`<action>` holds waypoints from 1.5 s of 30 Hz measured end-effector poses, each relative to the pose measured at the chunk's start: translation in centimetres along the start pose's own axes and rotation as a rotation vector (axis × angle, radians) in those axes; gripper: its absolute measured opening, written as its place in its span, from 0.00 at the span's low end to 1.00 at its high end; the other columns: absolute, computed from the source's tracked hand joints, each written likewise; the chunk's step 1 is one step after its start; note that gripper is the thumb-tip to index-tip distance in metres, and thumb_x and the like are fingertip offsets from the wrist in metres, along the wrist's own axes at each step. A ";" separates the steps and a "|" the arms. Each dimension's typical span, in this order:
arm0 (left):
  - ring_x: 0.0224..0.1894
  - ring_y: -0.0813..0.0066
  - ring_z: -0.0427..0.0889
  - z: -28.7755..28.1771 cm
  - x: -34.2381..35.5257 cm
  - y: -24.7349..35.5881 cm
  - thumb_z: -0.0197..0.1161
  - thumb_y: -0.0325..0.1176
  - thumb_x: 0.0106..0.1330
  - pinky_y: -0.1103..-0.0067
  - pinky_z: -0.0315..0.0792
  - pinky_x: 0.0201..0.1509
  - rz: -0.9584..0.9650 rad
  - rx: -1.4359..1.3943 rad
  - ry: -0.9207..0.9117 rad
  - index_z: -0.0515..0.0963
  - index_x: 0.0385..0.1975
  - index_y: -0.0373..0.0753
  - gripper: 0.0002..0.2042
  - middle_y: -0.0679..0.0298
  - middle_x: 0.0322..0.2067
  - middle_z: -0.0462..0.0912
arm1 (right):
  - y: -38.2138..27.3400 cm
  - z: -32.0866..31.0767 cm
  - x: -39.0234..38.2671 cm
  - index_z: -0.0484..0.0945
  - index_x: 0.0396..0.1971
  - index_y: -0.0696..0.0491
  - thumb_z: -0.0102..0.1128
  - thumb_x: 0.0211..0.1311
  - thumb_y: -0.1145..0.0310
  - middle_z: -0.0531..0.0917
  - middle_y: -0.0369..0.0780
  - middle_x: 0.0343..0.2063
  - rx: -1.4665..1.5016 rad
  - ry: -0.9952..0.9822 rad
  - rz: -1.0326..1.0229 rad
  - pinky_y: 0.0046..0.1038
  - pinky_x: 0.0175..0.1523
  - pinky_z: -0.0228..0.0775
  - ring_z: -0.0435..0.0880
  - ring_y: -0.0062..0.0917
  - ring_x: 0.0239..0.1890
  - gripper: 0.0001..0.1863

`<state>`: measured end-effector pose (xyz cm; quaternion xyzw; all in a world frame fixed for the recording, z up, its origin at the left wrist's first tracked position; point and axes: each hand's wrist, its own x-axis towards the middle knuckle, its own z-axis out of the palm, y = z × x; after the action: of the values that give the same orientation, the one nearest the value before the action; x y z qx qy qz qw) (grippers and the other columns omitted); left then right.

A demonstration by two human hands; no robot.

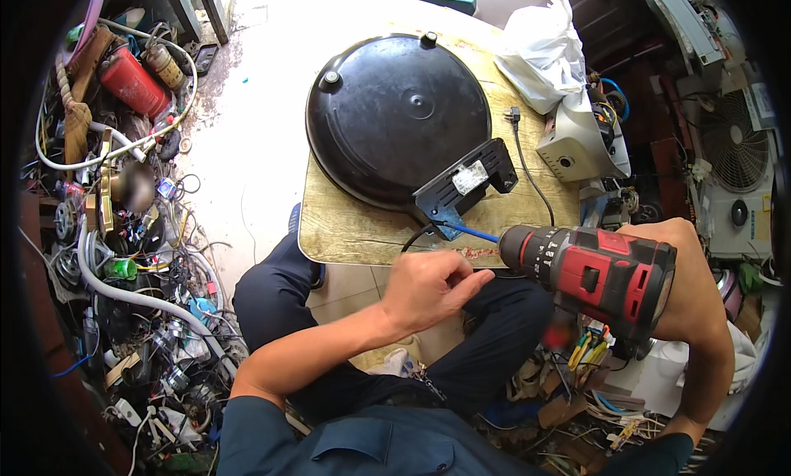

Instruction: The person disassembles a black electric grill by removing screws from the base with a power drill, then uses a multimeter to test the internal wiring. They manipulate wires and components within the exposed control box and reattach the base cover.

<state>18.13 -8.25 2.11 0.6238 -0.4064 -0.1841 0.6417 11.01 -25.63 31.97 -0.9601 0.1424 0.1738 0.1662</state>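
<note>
A round black pan-like appliance base [387,121] lies on the wooden table [329,229], its small feet facing up. At its near right edge sits a black plastic housing [468,178] with slots and a pale label. My right hand [671,245] is wrapped round a red and black cordless drill [597,274], mostly hidden behind it. The drill's long blue bit [470,230] points left, its tip by the near corner of the housing. Just below the table's front edge, my left hand [432,290] is closed with the thumb stretched right; its curled fingers are partly hidden.
A black cord with a plug [515,115] lies right of the appliance. A white plastic bag [544,56] and a pale appliance shell [581,142] stand at the table's right edge. Wires and parts [156,311] heap up on the left. A fan [736,142] stands far right.
</note>
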 end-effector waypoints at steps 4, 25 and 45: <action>0.27 0.65 0.84 -4.0 3.1 0.1 0.82 0.35 0.58 0.71 0.75 0.28 0.304 0.424 0.152 0.84 0.36 0.39 0.13 0.65 0.28 0.83 | -0.3 0.0 0.3 0.87 0.32 0.55 0.80 0.40 0.66 0.85 0.45 0.23 -0.029 0.009 -0.049 0.32 0.34 0.78 0.86 0.45 0.27 0.17; 0.31 0.64 0.85 -3.4 3.5 -1.6 0.77 0.30 0.62 0.70 0.77 0.32 0.226 0.615 0.102 0.85 0.35 0.41 0.06 0.65 0.30 0.81 | 0.9 -0.7 -1.6 0.85 0.32 0.59 0.81 0.44 0.64 0.84 0.42 0.23 0.118 0.046 -0.064 0.29 0.33 0.76 0.83 0.36 0.22 0.18; 0.36 0.79 0.81 -5.2 4.4 -1.2 0.70 0.25 0.74 0.80 0.77 0.39 -0.010 0.101 0.242 0.84 0.41 0.31 0.04 0.58 0.51 0.85 | 0.9 0.5 0.5 0.89 0.37 0.58 0.80 0.45 0.66 0.87 0.45 0.26 0.106 0.056 -0.072 0.31 0.37 0.81 0.88 0.41 0.27 0.18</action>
<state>25.01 -8.36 2.81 0.6750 -0.3317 -0.0896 0.6529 11.08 -26.34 31.11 -0.9590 0.1214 0.1332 0.2189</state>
